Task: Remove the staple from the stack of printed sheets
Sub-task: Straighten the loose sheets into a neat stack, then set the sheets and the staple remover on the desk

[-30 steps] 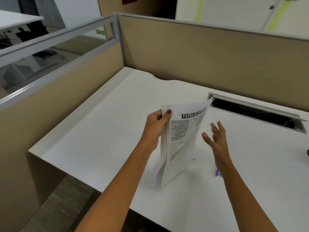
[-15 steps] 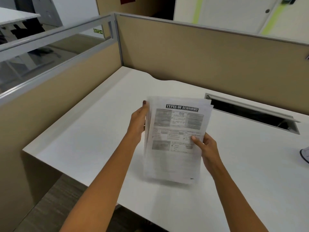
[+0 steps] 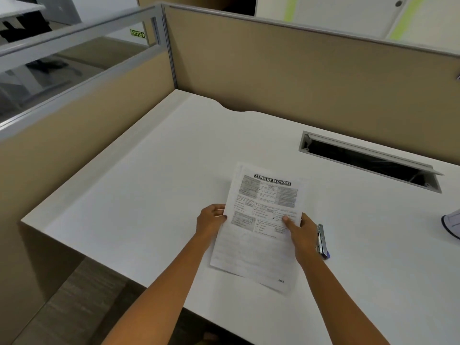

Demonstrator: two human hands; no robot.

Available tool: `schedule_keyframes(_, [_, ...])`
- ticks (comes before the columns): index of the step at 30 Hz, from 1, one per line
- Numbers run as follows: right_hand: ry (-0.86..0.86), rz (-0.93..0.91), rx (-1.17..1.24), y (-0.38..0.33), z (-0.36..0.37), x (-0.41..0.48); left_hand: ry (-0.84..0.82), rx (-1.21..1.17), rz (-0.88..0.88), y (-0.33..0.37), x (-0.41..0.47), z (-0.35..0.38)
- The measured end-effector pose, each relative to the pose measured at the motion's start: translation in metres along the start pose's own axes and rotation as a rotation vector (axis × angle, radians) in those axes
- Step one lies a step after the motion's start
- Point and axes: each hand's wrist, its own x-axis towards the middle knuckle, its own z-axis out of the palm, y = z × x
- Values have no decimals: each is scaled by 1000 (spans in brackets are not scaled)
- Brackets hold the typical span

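Stack of printed sheets [image 3: 258,230], headed "TYPES OF ECONOMY", held face up and low over the near part of the white tabletop [image 3: 149,195]; whether its lower edge touches the surface cannot be told. The staple itself is too small to make out. Left hand [image 3: 211,221]: grip closed on the stack's left edge, thumb on top. Right hand [image 3: 302,231]: grip closed on the right edge, thumb pressed on the printed face. Just beside the right wrist lies a metal stapler-like tool [image 3: 321,241], untouched. Farther out: an open cable slot [image 3: 368,161] in the tabletop and tan partition walls [image 3: 298,78]. Judged stage: orienting the stack; the staple is not yet located or worked. Risks: the sheets are thin and loosely fanned, so prying at a corner held only by the edges could tear the paper, and a freed staple could drop out of sight on the white surface.
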Motion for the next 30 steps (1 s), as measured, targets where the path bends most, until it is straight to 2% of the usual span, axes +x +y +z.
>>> schedule_keyframes(8, [120, 21, -250, 17, 5, 3, 76, -71, -100, -24, 11, 11])
schedule_keyframes(14, [249, -19, -395, 16, 12, 1, 302, -109, 49, -31, 7, 5])
schedule_keyframes(18, [336, -238, -569, 9, 29, -7, 434, -16, 175, -35, 6, -12])
schedule_keyframes(20, [270, -389, -586, 3, 44, -13, 508, 43, 236, -38, 4, -24])
schedule_keyframes(24, [2, -617, -567, -13, 99, -22, 623, 153, 276, -47, 7, -63])
schedule_keyframes(27, [-183, -680, -523, -23, 147, -28, 597, 267, 248, -56, 14, -98])
schedule_keyframes(30, [-259, -756, -528, -29, 189, -34, 536, 398, 235, -65, 23, -130])
